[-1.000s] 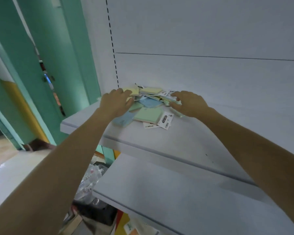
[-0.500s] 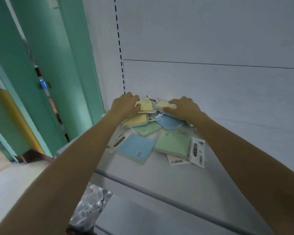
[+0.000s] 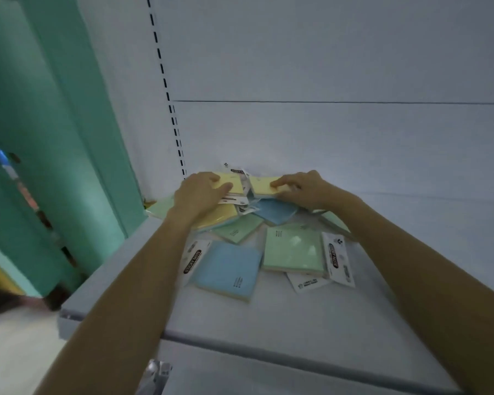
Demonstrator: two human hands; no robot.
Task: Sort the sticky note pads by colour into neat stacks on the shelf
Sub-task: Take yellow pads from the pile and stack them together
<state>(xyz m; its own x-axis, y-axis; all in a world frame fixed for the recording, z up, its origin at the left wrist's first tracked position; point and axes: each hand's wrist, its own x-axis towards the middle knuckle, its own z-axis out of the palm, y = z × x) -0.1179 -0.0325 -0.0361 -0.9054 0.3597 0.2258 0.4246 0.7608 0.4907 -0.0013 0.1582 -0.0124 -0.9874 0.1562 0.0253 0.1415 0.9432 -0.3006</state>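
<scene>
A loose heap of packaged sticky note pads lies at the back left of the white shelf [image 3: 297, 317]. Nearest me are a blue pad [image 3: 226, 269] and a green pad [image 3: 293, 252] with a white label card. Further back lie another green pad [image 3: 238, 228], a blue pad [image 3: 277, 210] and yellow pads. My left hand [image 3: 200, 193] rests on a yellow pad [image 3: 228, 182], fingers curled over its edge. My right hand [image 3: 300, 188] presses fingers on another yellow pad [image 3: 261, 183] at the back. Whether either pad is lifted is unclear.
The white back panel [image 3: 325, 143] rises right behind the heap, with a slotted upright [image 3: 173, 118] at its left. A teal door frame [image 3: 69, 138] stands left of the shelf. The shelf's front lip [image 3: 240, 344] runs below my forearms.
The camera has moved closer and higher over the shelf. Both hands stay at the back of the heap, now each on a yellow pad.
</scene>
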